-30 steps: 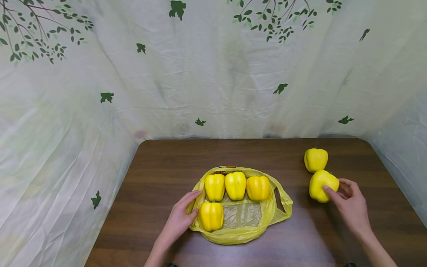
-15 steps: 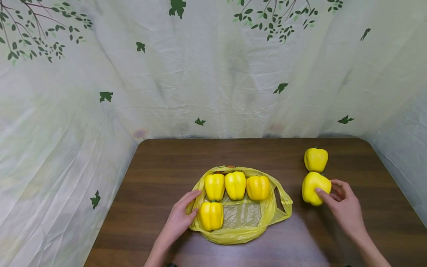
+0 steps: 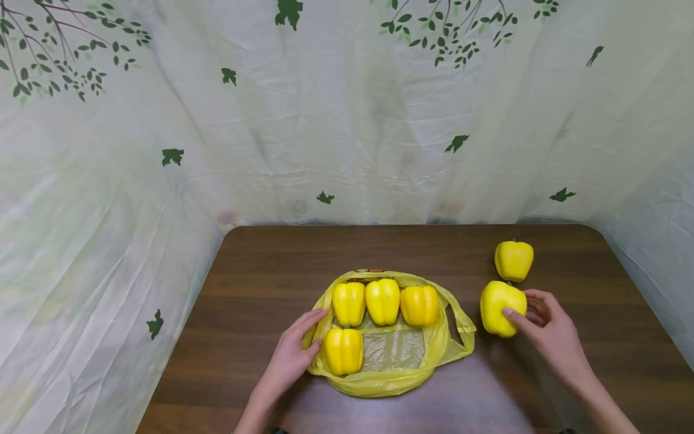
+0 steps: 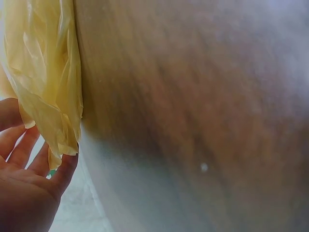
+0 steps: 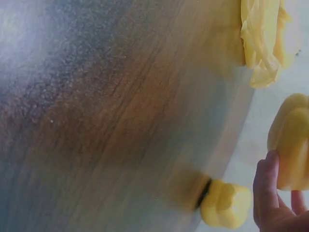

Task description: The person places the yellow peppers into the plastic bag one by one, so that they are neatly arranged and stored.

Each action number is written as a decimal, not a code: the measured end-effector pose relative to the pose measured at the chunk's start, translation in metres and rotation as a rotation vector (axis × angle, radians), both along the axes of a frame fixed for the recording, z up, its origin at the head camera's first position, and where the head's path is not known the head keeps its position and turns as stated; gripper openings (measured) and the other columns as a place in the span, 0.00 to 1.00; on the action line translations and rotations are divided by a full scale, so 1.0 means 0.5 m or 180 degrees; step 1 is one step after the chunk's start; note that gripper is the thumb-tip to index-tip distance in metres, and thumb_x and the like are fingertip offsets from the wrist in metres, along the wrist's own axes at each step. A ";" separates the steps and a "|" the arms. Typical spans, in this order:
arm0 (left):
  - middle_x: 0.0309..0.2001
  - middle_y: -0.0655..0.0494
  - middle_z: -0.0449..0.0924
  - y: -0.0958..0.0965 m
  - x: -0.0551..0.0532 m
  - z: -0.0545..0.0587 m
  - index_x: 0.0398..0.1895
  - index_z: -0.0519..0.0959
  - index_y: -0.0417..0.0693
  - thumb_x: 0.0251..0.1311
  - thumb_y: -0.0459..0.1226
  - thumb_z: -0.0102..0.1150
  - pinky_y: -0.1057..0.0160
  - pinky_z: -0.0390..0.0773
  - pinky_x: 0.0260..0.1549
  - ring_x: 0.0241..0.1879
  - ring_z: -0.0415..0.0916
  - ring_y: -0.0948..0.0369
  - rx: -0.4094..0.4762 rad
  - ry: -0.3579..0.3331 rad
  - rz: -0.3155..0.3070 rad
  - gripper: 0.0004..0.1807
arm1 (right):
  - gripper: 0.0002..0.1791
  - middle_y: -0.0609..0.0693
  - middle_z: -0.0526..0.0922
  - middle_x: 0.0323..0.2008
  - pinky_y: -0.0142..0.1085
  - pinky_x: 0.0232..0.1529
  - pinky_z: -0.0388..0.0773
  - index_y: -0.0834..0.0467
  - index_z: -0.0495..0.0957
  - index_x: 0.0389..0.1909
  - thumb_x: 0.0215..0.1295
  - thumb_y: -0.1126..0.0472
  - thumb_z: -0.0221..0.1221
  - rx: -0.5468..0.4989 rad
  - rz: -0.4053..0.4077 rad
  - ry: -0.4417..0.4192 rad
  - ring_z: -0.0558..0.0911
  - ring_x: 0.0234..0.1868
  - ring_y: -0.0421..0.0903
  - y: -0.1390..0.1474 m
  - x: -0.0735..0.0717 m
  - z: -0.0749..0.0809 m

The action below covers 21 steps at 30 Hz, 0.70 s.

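A yellow plastic bag lies opened out on the table, several yellow bell peppers inside. Three form a row along the far side; another bell pepper sits at the near left, by my left thumb. My left hand holds the bag's left edge; the left wrist view shows the crumpled plastic between thumb and fingers. To the right of the bag, my right hand grips a yellow bell pepper from its right side. In the right wrist view this pepper appears raised off the table.
One more yellow bell pepper stands on the table's far right, just beyond the held one. The bag's loop handle sticks out to the right. Behind the brown wooden table hangs a pale leaf-patterned cloth.
My right hand has carried its bell pepper leftward, toward the bag and away from the standing pepper. My left hand and the bag look unmoved.
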<state>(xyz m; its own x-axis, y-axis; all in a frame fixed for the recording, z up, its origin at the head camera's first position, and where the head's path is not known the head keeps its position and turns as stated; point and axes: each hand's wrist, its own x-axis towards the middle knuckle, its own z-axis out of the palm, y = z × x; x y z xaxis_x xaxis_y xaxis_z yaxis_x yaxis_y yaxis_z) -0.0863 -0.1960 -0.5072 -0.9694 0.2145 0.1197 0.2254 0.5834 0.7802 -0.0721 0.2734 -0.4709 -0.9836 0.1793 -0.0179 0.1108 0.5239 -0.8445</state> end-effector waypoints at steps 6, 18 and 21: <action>0.61 0.56 0.75 0.000 -0.001 -0.001 0.61 0.78 0.46 0.54 0.22 0.65 0.50 0.65 0.64 0.64 0.69 0.53 0.0007 -0.0006 0.0004 0.29 | 0.32 0.65 0.77 0.58 0.22 0.36 0.76 0.58 0.67 0.62 0.64 0.46 0.64 0.0073 0.0155 0.0005 0.79 0.44 0.33 -0.010 -0.001 0.007; 0.61 0.55 0.75 0.000 0.000 -0.002 0.61 0.78 0.46 0.53 0.22 0.65 0.49 0.65 0.64 0.64 0.69 0.53 0.0017 0.0000 0.0010 0.29 | 0.33 0.64 0.77 0.57 0.29 0.38 0.78 0.57 0.67 0.61 0.62 0.44 0.65 0.0254 0.0442 -0.0054 0.80 0.49 0.57 -0.041 -0.002 0.018; 0.61 0.55 0.75 -0.001 0.000 -0.002 0.61 0.78 0.46 0.53 0.22 0.65 0.49 0.65 0.63 0.64 0.69 0.52 0.0029 -0.0001 0.0001 0.29 | 0.34 0.64 0.77 0.57 0.29 0.39 0.79 0.56 0.68 0.61 0.61 0.43 0.65 0.0260 0.0477 -0.0078 0.80 0.49 0.57 -0.046 -0.002 0.019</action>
<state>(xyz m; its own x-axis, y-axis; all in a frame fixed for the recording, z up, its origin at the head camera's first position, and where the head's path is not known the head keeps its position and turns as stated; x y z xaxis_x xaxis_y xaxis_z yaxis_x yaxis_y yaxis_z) -0.0862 -0.1963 -0.5081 -0.9695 0.2131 0.1214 0.2251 0.5765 0.7855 -0.0731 0.2504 -0.4613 -0.9989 0.0323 -0.0337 0.0463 0.6030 -0.7964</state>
